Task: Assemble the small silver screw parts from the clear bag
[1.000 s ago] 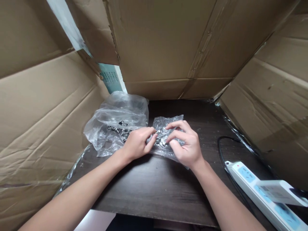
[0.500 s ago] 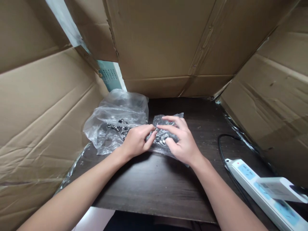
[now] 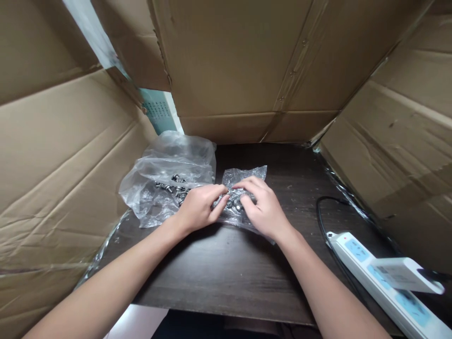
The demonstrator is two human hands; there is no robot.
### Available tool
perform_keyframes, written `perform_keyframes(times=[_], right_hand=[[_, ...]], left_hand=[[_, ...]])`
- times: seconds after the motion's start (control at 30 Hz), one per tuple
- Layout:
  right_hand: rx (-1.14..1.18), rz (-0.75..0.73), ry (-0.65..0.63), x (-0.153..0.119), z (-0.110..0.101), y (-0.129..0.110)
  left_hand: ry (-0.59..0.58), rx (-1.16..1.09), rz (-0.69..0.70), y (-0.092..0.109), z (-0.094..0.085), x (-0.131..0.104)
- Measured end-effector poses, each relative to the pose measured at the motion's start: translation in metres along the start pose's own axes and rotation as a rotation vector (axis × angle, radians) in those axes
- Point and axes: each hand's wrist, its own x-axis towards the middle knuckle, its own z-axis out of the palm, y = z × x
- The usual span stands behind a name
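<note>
My left hand (image 3: 200, 206) is closed, its thumb and forefinger pinching a small metal screw (image 3: 229, 192) whose end shows past the fingertips. Just right of it, my right hand (image 3: 264, 205) has its fingers curved and its thumb apart, with nothing visibly held. Beneath both hands lies a small clear plastic bag (image 3: 243, 175) with several small round metal pieces (image 3: 238, 204) on or in it. A larger clear plastic bag (image 3: 183, 155) spreads to the left, and a pile of dark and silver screws (image 3: 173, 186) rests there, partly hidden by my left hand.
Cardboard walls (image 3: 243, 56) enclose the dark wooden table (image 3: 212, 273) at the back and both sides. At the right stands a white power strip (image 3: 374, 278) with a plugged-in adapter (image 3: 406, 273) and a black cable (image 3: 319, 216).
My right hand's fingers have curled in and drawn closer to its thumb. My left hand keeps its pinch, and the view has shifted slightly.
</note>
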Motion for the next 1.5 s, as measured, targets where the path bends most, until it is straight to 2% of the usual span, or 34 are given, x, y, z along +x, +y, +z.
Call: perform_keyframes(times=[0.07,0.2,0.3,0.6,0.73,1.0,1.23,1.3,1.4,1.5], right_hand=[[0.104,-0.006,-0.006,0.001,-0.001,-0.004],[0.108,-0.055,-0.083,0.000,0.001,-0.006],[0.065,-0.026,-0.078,0.000,0.004,-0.003],[0.055,0.027,-0.042,-0.001,0.008,0.000],[0.032,0.032,-0.029,0.000,0.008,-0.001],[0.063,0.046,-0.007,0.000,0.006,-0.001],[0.104,0.016,-0.005,-0.001,-0.003,-0.003],[0.066,0.018,-0.042,-0.002,-0.004,-0.003],[-0.076,0.099,-0.079,-0.002,-0.003,-0.001],[-0.083,0.122,-0.018,0.000,-0.004,-0.001]], left_hand=[[-0.025,0.006,0.035,-0.001,0.000,0.000],[-0.060,0.034,0.081,-0.004,0.001,0.000],[-0.026,0.013,0.048,-0.005,0.003,-0.001],[0.056,-0.238,-0.026,-0.002,0.007,-0.003],[0.076,-0.227,0.005,-0.002,0.005,-0.001],[0.132,-0.277,-0.060,-0.002,0.006,0.000],[0.150,-0.261,-0.031,-0.003,0.005,-0.002],[0.157,-0.259,-0.022,-0.002,0.005,-0.001],[0.165,-0.237,-0.014,-0.001,0.004,-0.001],[0.169,-0.210,-0.015,-0.001,0.004,-0.001]])
